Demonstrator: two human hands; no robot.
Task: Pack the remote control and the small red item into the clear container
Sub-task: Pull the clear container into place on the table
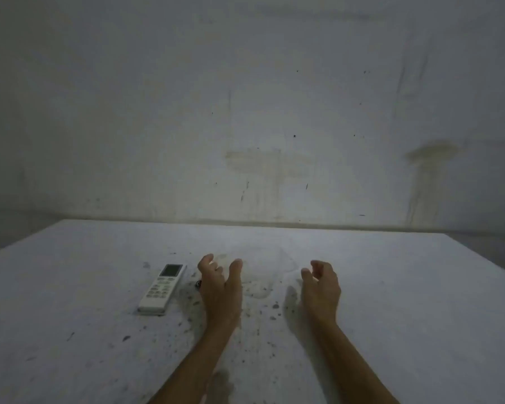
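A white remote control point(161, 288) with a small screen lies face up on the table, left of my hands. A clear container point(263, 268) shows only as a faint outline on the table between my hands. My left hand point(220, 287) hovers at its left side and my right hand point(321, 287) at its right side. Both have curled, spread fingers and hold nothing. A small dark item point(199, 284) peeks out at the left edge of my left hand; its colour is unclear in the dim light.
The table point(405, 301) has a pale surface speckled with dark spots near my forearms. A stained wall point(260, 112) stands right behind its far edge. The table's left and right corners fall away at the sides.
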